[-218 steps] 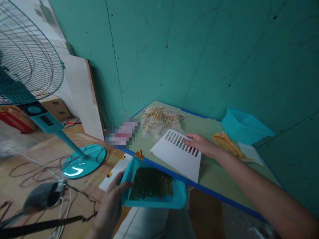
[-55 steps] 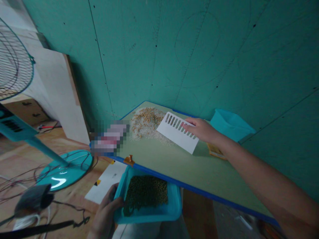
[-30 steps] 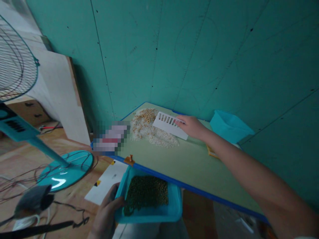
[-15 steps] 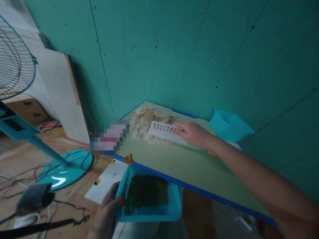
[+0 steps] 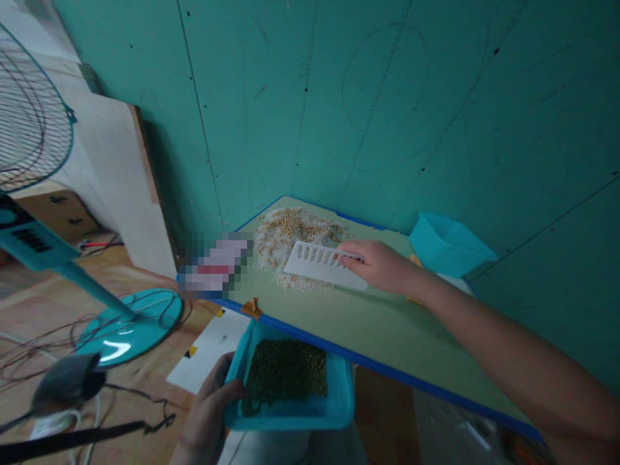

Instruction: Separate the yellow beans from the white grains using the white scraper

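My right hand grips a white slotted plastic scraper by its right end, fingers through or around the slots. The scraper is tilted at the near side of a spread pile of white grains and tan beans on the pale green board. Below the board's front edge, my left hand holds a turquoise tray by its left side, thumb over the rim. Small dark green beans cover much of the tray's floor.
An orange clip sits on the board's blue front edge. A turquoise bin stands at the board's right. A blurred packet-like item lies on the left corner. A fan and loose cables stand left, and a green wall rises behind.
The scraper and my right hand have come slightly nearer to me, away from the pile's middle. The left hand and tray keep almost the same place.
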Demonstrator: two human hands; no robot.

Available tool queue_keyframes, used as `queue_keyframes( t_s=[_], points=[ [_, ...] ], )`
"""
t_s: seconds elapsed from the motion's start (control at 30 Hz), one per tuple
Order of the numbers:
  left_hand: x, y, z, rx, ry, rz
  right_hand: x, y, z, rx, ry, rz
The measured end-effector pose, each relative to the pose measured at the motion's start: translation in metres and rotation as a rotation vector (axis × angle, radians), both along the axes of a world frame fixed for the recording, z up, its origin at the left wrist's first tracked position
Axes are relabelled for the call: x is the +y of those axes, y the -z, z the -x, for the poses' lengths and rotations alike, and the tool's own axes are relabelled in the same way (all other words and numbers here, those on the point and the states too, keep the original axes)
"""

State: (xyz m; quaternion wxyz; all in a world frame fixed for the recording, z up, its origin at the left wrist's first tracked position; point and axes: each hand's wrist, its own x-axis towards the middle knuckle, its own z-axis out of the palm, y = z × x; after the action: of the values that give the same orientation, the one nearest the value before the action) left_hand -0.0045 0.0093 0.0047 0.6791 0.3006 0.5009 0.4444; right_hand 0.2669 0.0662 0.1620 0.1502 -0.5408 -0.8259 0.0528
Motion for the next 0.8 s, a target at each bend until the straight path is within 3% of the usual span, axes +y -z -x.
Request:
queue_keyframes(
  t_s=[0.47,0.8],
  points=[
    [-0.004,-0.004,-0.004,-0.007,-0.054,-0.018,-0.031,-0.003,0.013,0.040,-0.049,0.043],
    [-0.005,-0.009,-0.005,-0.012,-0.060,-0.007,-0.035,-0.003,0.011,0.040,-0.027,0.004]
  ],
)
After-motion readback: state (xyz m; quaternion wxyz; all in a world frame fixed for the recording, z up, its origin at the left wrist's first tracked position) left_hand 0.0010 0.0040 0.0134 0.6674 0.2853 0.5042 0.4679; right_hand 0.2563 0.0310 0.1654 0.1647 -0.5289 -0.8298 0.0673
